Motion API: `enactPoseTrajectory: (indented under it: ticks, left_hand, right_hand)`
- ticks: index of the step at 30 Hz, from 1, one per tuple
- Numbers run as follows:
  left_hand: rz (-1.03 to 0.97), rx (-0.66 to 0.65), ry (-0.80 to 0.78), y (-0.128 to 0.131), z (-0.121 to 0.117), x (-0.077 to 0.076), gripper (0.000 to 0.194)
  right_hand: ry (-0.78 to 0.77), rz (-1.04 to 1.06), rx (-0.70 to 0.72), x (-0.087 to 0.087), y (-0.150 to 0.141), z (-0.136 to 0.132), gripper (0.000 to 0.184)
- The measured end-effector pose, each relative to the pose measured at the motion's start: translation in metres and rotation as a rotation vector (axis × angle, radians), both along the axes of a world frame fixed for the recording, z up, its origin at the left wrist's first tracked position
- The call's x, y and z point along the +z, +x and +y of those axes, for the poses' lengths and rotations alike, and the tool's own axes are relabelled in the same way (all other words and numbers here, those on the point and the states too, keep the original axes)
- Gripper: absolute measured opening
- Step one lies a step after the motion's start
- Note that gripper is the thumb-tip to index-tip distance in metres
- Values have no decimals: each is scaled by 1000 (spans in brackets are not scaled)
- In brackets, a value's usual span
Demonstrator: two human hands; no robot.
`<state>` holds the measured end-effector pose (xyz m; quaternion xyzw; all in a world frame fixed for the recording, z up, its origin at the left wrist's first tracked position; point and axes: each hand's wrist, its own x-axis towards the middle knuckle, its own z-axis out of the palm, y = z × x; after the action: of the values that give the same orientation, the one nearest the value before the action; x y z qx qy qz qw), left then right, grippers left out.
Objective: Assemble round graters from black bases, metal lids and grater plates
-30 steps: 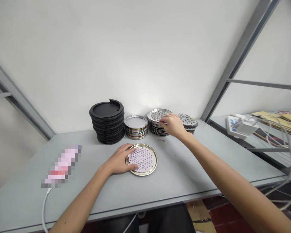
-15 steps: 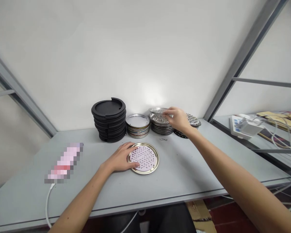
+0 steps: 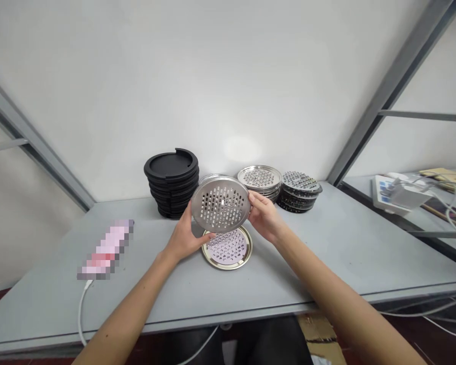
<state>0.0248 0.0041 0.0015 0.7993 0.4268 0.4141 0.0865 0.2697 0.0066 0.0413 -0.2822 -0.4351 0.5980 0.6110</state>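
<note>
Both my hands hold a round perforated steel disc up above the table, tilted toward me. My left hand grips its left edge and my right hand grips its right edge. Directly below it, on the grey table, lies a gold-rimmed ring with a pinkish perforated insert. Behind stand a stack of perforated steel discs and a stack of darker grater-like discs.
A stack of black round lids stands at the back left, with a low stack of metal rings partly hidden behind the held disc. A blurred pink object with a white cable lies at left. A side shelf at right holds a white box and cables.
My right hand lifted a perforated disc off the steel stack and brought it forward. My left hand left the ring on the table and took the disc's left edge.
</note>
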Motion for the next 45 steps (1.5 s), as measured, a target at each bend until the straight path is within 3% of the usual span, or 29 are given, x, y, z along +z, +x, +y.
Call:
enactPoseTrajectory:
  ticks: [2, 5, 10, 16, 20, 26, 29, 32, 36, 40, 45]
  left_hand:
    - [12, -19, -2, 0, 0, -2, 112]
    - [3, -57, -53, 0, -1, -3, 118]
    - [-7, -106, -138, -1, -3, 0, 131]
    - [110, -137, -202, -6, -13, -2, 123]
    - [168, -102, -268, -8, -21, -9, 113]
    - [214, -49, -294, -3, -23, -12, 108]
    - [272, -58, -304, -1, -23, -13, 106]
    - [313, -76, -283, -1, -24, -14, 103]
    - [348, -107, -250, -2, -25, -10, 108]
    - [389, -168, -245, -3, -24, -6, 123]
    - [363, -149, -237, -3, -23, -8, 116]
  right_hand:
    - [-108, 50, 61, -12, -1, 2, 34]
    - [-176, 79, 35, -22, 4, 4, 36]
    - [-180, -87, -55, -29, 16, 2, 42]
    - [39, -573, -86, -46, 32, -8, 40]
    - [158, -717, -3, -54, 36, -12, 46]
    - [383, -975, -43, -54, 38, -13, 52]
    - [448, -1061, 5, -53, 40, -15, 65]
    - [497, -1174, 40, -54, 41, -18, 91]
    - [525, -1206, 71, -54, 41, -20, 111]
    - [564, -1197, 61, -56, 42, -19, 111]
    - [546, -1221, 31, -63, 43, -19, 116]
